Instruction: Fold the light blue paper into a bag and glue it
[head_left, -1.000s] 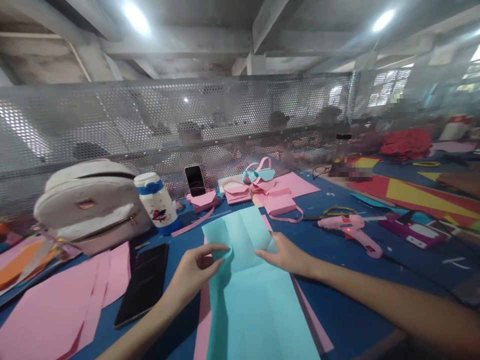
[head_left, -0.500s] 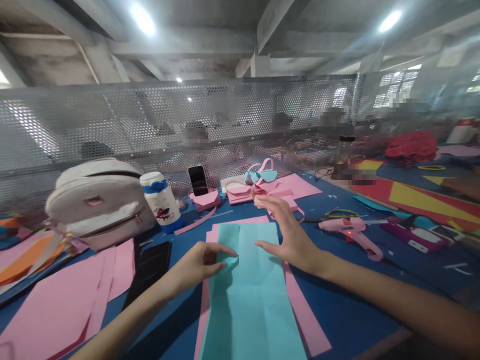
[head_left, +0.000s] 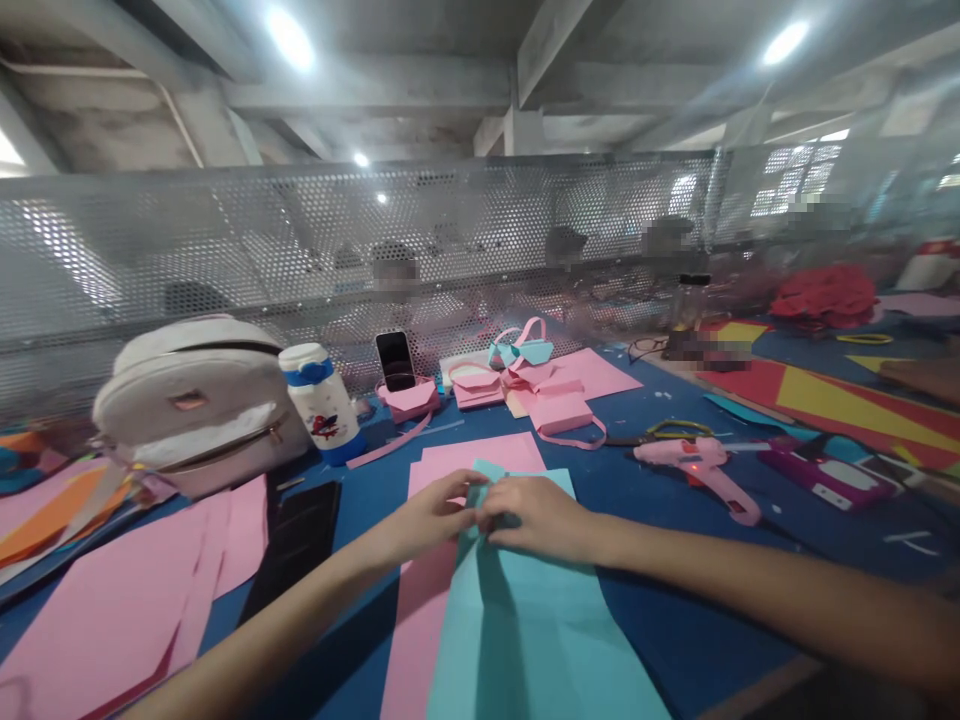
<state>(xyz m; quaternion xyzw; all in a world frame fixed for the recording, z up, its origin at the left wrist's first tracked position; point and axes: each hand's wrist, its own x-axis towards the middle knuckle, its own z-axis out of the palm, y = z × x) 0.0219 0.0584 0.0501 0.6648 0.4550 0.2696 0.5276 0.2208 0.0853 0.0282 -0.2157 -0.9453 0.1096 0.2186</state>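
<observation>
A long creased turquoise sheet (head_left: 540, 620) lies over pink paper (head_left: 420, 600) in front of me. Its left side is lifted near the far end, where both my hands meet. My left hand (head_left: 442, 512) pinches that raised edge between thumb and fingers. Curled against the same part of the sheet, my right hand (head_left: 529, 515) touches the left fingertips, its fingers closed on the paper.
On the left are pink sheets (head_left: 127, 600), a black case (head_left: 296, 540), a pale backpack (head_left: 199, 400) and a bottle (head_left: 322, 405). Behind stand a phone (head_left: 395, 360) and small pink paper bags (head_left: 562, 412). A pink glue gun (head_left: 697, 465) lies right.
My right hand has come down and left onto the sheet beside my left hand, which has moved slightly right. The sheet's left edge is now raised and its near part has shifted right.
</observation>
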